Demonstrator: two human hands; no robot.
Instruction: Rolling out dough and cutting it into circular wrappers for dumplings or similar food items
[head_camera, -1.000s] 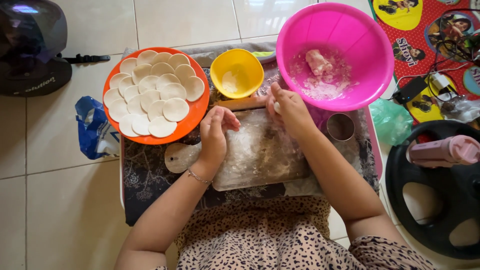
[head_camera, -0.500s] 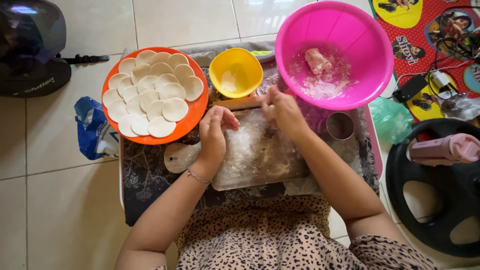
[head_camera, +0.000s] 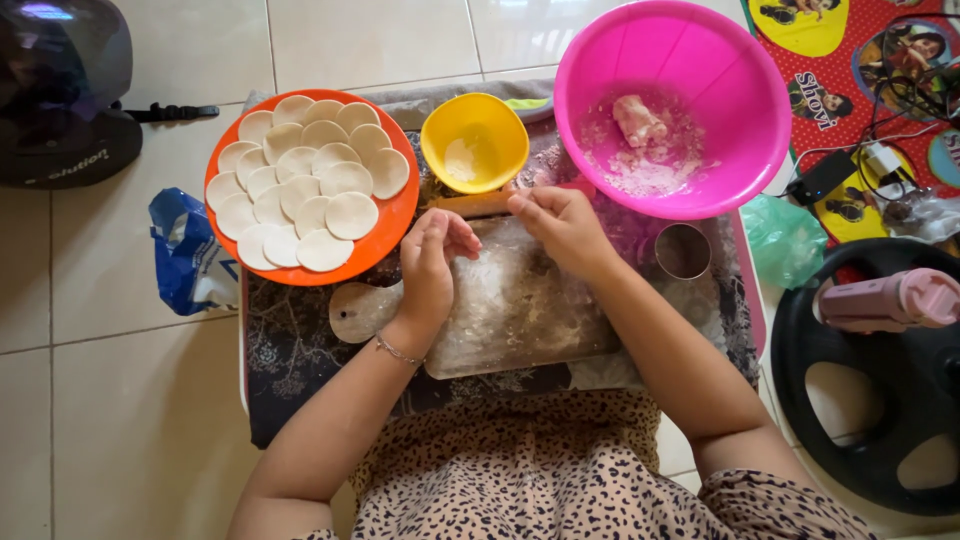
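Over the floured board (head_camera: 520, 310), left hand (head_camera: 432, 262) and right hand (head_camera: 562, 225) hover.

A pale tiled floor (head_camera: 130, 420) carries everything. A dark patterned cloth (head_camera: 290, 365) is spread on it, and on the cloth lie a floured wooden board (head_camera: 520, 310) with a rounded handle, an orange plate (head_camera: 395, 215) of white dough discs, a small yellow bowl (head_camera: 475, 145) and a metal ring cutter (head_camera: 683, 250). A large pink bowl (head_camera: 700, 60) stands at the cloth's far edge, just beside the yellow bowl. Left of the cloth, a blue and white bag (head_camera: 185, 255) lies on the tiles, and a dark helmet (head_camera: 60, 90) sits well apart in the corner. To the right lie a red picture mat (head_camera: 850, 90), a green bag (head_camera: 785, 240) and a black wheel-shaped frame (head_camera: 880, 460).
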